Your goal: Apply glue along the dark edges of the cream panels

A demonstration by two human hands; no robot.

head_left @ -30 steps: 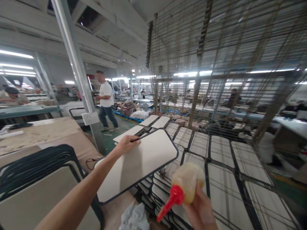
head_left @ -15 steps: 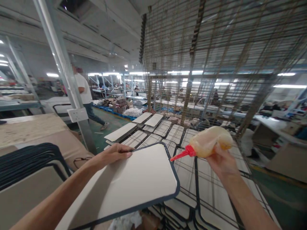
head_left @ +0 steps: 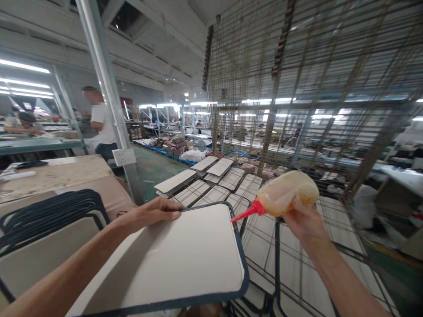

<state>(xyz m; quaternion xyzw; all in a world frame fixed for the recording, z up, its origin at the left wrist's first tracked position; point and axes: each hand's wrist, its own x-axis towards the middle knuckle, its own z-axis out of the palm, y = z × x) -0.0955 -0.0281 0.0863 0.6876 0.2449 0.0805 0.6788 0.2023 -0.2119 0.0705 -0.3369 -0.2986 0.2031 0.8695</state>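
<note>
My left hand [head_left: 150, 213] grips the far edge of a white rounded panel with a dark blue rim [head_left: 185, 259], held flat in front of me. My right hand [head_left: 302, 220] holds a soft yellowish glue bottle [head_left: 287, 191] lying sideways, its red nozzle [head_left: 246, 212] pointing left at the panel's far right corner, almost touching the rim.
A tall wire rack [head_left: 297, 110] stands ahead, its lower shelves holding several similar white panels [head_left: 231, 178]. A stack of dark-rimmed panels [head_left: 49, 220] lies on the table at left. A metal post [head_left: 109, 101] with a socket box rises nearby. A person in a white shirt [head_left: 99, 123] stands behind it.
My right hand rose from bottom centre to the right, swinging the bottle's nozzle up to the panel's corner. The panel came closer and lower. The person in white walked left behind the post.
</note>
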